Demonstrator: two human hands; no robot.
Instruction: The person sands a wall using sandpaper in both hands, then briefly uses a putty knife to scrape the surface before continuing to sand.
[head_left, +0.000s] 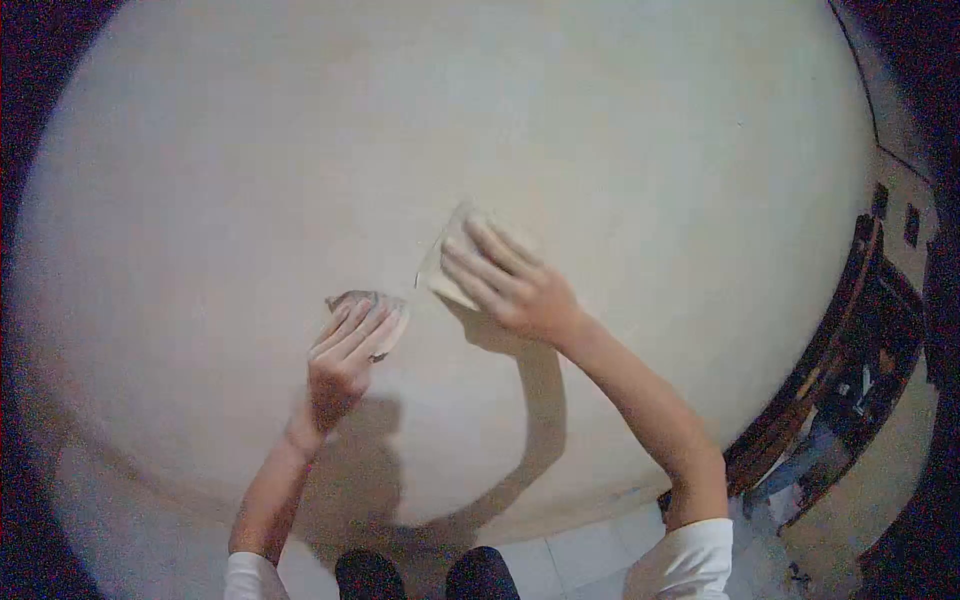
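Against the pale wall (620, 130), my left hand (350, 345) presses a greyish cloth-like piece (365, 298), its fingers laid over it and a dark edge showing below them. Higher and to the right, my right hand (510, 280) holds a light, squarish cloth or pad (447, 270) flat on the wall, fingers spread across it. A thin dark mark shows on the wall just left of the pad. The undersides of both pieces are hidden. Shadows of both arms fall on the wall below.
A dark wooden shelf or cabinet (835, 350) with assorted items stands at the right. Pale floor tiles (570, 560) run along the bottom, where my two dark-clad knees or feet (480, 575) show. Small dark openings (911, 225) are at the far right.
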